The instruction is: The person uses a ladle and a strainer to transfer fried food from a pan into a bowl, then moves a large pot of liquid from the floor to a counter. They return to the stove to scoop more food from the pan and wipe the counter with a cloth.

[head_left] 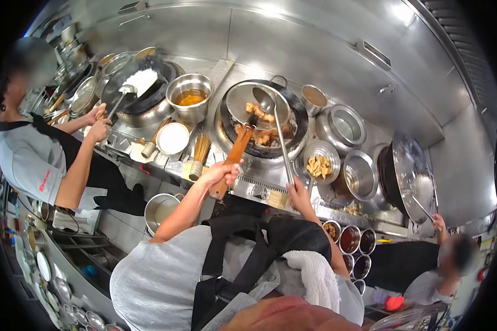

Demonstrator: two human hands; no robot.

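Over the middle burner sits a dark wok (pixel 226 122) with browned food pieces (pixel 266 136) in oil. A round strainer (pixel 236 96) hangs above it, holding some more browned pieces. My left hand (pixel 222 175) is wrapped round a flat wooden handle (pixel 237 154) that reaches up to the strainer. In my right hand (pixel 298 196) is the long metal handle of a ladle (pixel 264 99), whose bowl is over the strainer. Right of the wok, a perforated skimmer (pixel 320 163) holds pale brown pieces.
A pot of amber liquid (pixel 192 98), a white bowl (pixel 173 138) and bamboo sticks (pixel 202 148) stand left of the wok. Metal pots (pixel 348 126) and sauce tins (pixel 349 240) are to the right. Co-workers (pixel 38 149) work at woks on both sides.
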